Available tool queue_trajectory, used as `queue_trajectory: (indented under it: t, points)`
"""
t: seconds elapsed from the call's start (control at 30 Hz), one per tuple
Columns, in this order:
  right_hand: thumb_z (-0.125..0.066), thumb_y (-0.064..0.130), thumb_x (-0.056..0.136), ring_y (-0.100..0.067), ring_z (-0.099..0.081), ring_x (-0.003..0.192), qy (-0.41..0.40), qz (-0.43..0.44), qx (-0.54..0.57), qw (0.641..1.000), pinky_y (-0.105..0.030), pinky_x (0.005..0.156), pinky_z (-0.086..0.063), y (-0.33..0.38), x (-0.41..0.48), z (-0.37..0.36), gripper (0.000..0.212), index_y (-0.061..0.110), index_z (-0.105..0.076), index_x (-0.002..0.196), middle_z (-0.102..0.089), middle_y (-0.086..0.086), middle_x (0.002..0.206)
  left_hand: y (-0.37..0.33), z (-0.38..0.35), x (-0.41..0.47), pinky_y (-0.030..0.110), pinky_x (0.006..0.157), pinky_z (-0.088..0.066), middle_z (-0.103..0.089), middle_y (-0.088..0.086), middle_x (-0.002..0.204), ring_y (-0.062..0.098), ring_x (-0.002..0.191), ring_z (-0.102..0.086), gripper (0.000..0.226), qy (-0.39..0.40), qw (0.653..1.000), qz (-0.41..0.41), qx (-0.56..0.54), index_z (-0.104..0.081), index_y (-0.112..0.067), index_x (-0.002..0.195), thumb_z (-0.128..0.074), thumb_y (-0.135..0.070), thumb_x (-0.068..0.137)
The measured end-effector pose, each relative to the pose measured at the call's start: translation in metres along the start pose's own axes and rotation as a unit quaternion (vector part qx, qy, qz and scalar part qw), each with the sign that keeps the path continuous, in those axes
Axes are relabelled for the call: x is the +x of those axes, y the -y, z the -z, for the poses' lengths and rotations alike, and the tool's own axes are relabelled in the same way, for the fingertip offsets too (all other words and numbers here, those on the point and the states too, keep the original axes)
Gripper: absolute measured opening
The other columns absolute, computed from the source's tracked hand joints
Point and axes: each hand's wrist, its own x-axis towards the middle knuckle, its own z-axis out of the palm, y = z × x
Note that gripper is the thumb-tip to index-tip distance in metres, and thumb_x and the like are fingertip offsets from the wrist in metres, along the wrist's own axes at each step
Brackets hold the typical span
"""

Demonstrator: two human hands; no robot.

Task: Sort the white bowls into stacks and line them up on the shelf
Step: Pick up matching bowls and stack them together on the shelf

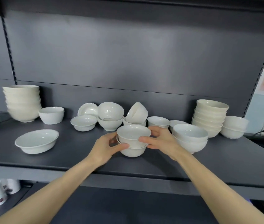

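At centre frame the left hand (107, 147) and right hand (162, 141) grasp a stack (133, 139) of two white bowls from either side, fingers and thumbs curled round it, near the front of the dark shelf (79, 160); I cannot tell whether it rests there or hangs just above. Behind it loose bowls (83, 123) sit jumbled, a tipped bowl (137, 113) tilted inside another. A left pile (23, 104) and right pile (209, 117) stand taller towards the frame's edges, with a dish (36, 141) left of the hands.
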Motion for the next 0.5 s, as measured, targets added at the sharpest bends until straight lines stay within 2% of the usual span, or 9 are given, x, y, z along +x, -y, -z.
queue_trajectory:
  t: [0.1,0.27,0.4,0.5]
  points:
    - [-0.077,0.016,0.079,-0.012,-0.065,0.105,0.009,0.01,0.005,1.0,-0.03,0.085,-0.058,0.003,0.008,-0.013,0.027,0.027,-0.065,0.1,-0.071,0.004,0.109,0.004,0.014,-0.003,0.03,0.097,-0.048,-0.071,-0.009,0.102,0.01,0.104,-0.064,0.037,-0.017,1.0,0.006,0.01,-0.067,-0.029,0.113,-0.077,-0.035,0.078]
    - [-0.078,0.018,0.078,-0.012,-0.065,0.105,0.018,0.008,0.006,1.0,-0.034,0.088,-0.057,0.004,0.026,-0.034,0.033,0.024,-0.067,0.108,-0.07,0.005,0.111,0.013,0.036,0.0,0.032,0.1,-0.048,-0.071,-0.016,0.094,0.005,0.102,-0.065,0.041,-0.029,0.999,0.017,0.01,-0.067,-0.025,0.114,-0.08,-0.032,0.075]
    - [-0.078,0.017,0.079,-0.005,-0.066,0.1,0.023,0.02,0.011,0.999,-0.03,0.085,-0.057,0.006,0.036,-0.046,0.026,0.03,-0.068,0.099,-0.072,0.011,0.105,0.02,0.051,0.007,0.036,0.101,-0.048,-0.071,-0.01,0.107,0.007,0.107,-0.064,0.065,-0.02,1.0,0.02,0.007,-0.065,-0.026,0.119,-0.076,-0.053,0.061]
    - [-0.077,0.016,0.079,-0.005,-0.065,0.1,0.015,0.021,0.007,1.0,-0.031,0.086,-0.057,0.005,0.041,-0.051,0.025,0.03,-0.068,0.098,-0.071,0.011,0.105,0.025,0.058,0.011,0.038,0.102,-0.047,-0.069,-0.009,0.114,0.007,0.11,-0.063,0.067,0.004,1.0,0.023,0.003,-0.063,-0.027,0.122,-0.078,-0.05,0.061]
